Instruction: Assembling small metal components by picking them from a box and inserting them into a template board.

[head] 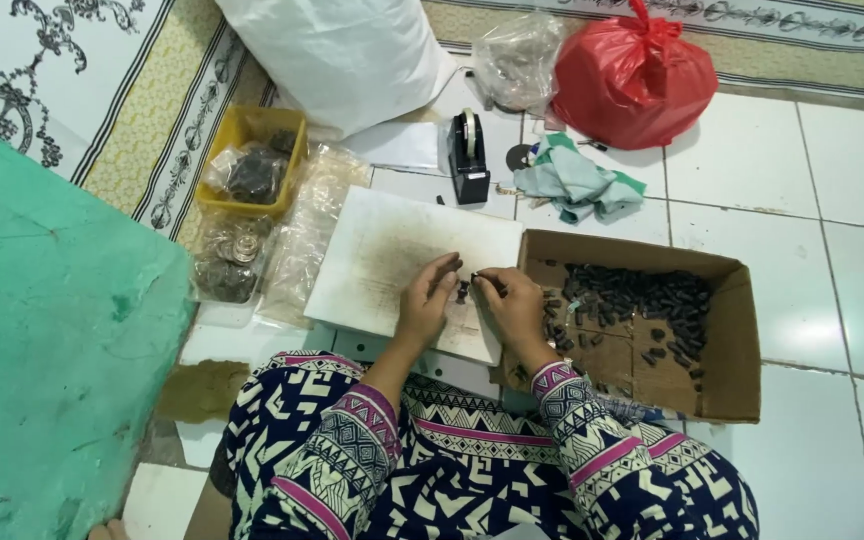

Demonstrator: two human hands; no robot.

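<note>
Piece in hand: a small dark piece [463,291] is sitting right between the two hands, over the near edge of the white board [382,250]; too small to tell its exact shape.
Left hand: the left hand [428,300] is resting on the board, fingers curled and pressed together at the tips against the piece.
Right hand: the right hand [512,305] is pinching a thin dark bit at its fingertips, thumb and forefinger closed on it, just beside the left.
Board: it is lying flat on the floor in front of the knees, its surface smudged brown in the middle; no finished pieces are showing on it.
Box: the cardboard box [732,330] is touching the board's right edge, and a big heap of dark pieces [642,300] is spreading across its far half.
Progress: judging by that heap, plenty is left; how many pieces are done I cannot tell.
Left side: a yellow tray [242,125] is holding bagged dark parts, with clear bags [302,235] of round metal bits lying below and beside it.
Further back: a tape dispenser [468,155] is standing upright, a green cloth [577,185] is crumpled beside it, a red bag [632,80] and a white sack [342,55] are sitting behind.
</note>
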